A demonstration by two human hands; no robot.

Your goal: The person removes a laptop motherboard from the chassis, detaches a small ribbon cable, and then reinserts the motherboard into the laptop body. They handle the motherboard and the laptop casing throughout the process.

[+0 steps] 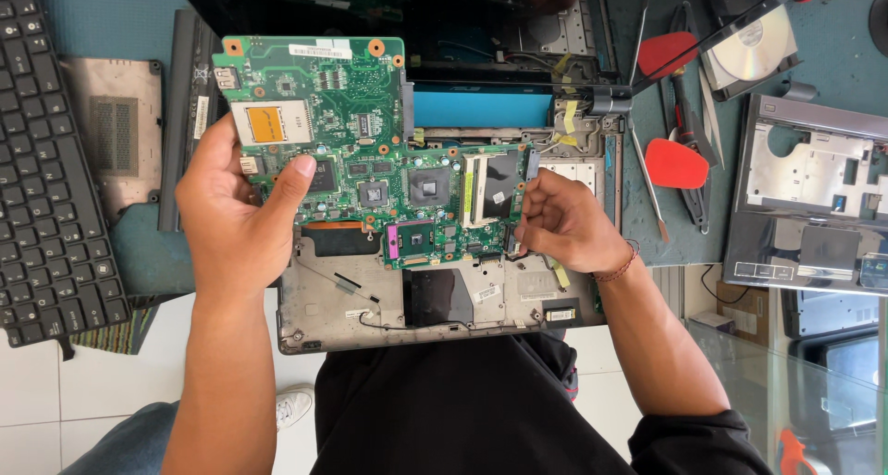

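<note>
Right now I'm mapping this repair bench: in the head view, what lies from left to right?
Black keyboard → left hand → green motherboard → right hand → red-handled pliers → grey laptop casing panel.

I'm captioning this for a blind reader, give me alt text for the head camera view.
Two hands, left hand and right hand, hold a green circuit board above an opened laptop base. A black keyboard lies to the left, red-handled pliers and a disc to the right.

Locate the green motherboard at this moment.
In the head view, the green motherboard is centre-left, held by the left hand and right hand above the opened laptop base.
</note>
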